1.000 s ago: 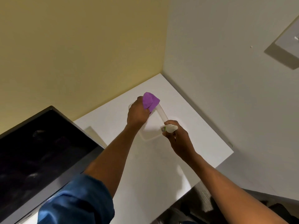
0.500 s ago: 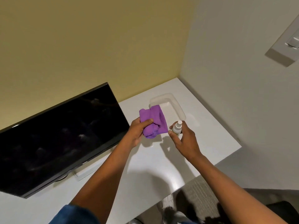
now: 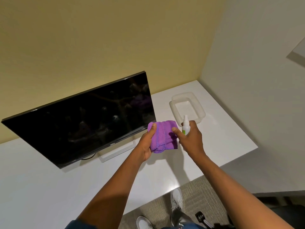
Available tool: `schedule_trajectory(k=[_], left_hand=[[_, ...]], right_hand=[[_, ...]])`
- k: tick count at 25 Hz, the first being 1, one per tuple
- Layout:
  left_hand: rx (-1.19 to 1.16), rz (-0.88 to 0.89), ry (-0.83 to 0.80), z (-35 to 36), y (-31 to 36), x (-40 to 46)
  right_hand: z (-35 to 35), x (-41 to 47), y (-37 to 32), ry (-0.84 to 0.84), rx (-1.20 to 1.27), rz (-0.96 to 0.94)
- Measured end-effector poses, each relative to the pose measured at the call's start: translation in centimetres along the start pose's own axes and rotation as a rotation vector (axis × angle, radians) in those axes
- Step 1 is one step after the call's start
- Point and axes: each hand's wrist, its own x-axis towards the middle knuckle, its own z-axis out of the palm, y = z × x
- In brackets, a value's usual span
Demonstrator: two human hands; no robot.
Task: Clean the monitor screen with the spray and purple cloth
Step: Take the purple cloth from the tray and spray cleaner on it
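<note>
The black flat monitor screen [image 3: 79,123], smudged, near the white bench's [image 3: 41,187] back edge, has come into full view as the left hand [image 3: 146,143] grips the folded purple cloth [image 3: 162,138] and the right hand [image 3: 191,138] holds the small white spray bottle [image 3: 185,126] beside it, ready for wetting.

The monitor [image 3: 79,119] is showing the word "DELL" in small letters on its bottom edge. The spray bottle [image 3: 185,128] is wearing a green label, too small to read.

White desk [image 3: 49,187] with dark monitor [image 3: 79,119], white tray [image 3: 202,114].
</note>
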Motion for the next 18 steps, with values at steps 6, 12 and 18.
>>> schedule_trajectory(k=[6, 12, 18], left_hand=[[-0.092, -0.033, -0.108, -2.2, 0.0, -2.5], [-0.119, -0.023, -0.114, -3.2, -0.7, -2.9], [-0.219, -0.025, -0.097, -4.4, -2.4, -2.2]], right_hand=[[0.0, -1.1, -0.1, -0.268, 0.291, 0.255], [0.3, -2.0, -0.9, -0.259, 0.38, 0.223], [-0.1, -1.4, -3.0, -0.158, -0.006, -0.007]])
